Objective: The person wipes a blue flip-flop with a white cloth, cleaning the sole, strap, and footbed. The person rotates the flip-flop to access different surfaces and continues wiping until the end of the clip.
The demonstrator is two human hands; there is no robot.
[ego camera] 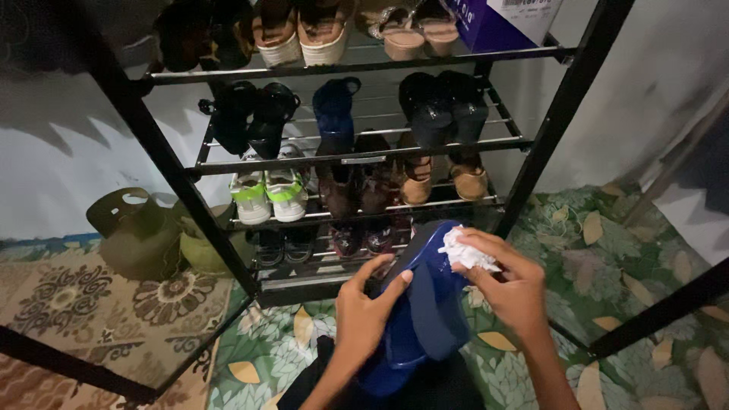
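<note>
One package only: you've got a cardboard box (507,21) on the top shelf (357,64) of the black shoe rack, far right end, next to the pale sandals. It's rectangular and cut off by the top edge of the frame, so you can't see its full shape. The side facing you is purple; the upper part is white with a pale label (524,6) partly showing. Its lower corner sits at the shelf's front rail. You've got no signs and no screens anywhere else.

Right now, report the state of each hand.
Left hand: closed on the blue shoe.
Right hand: closed on a crumpled white tissue, pressed against the shoe.
</note>
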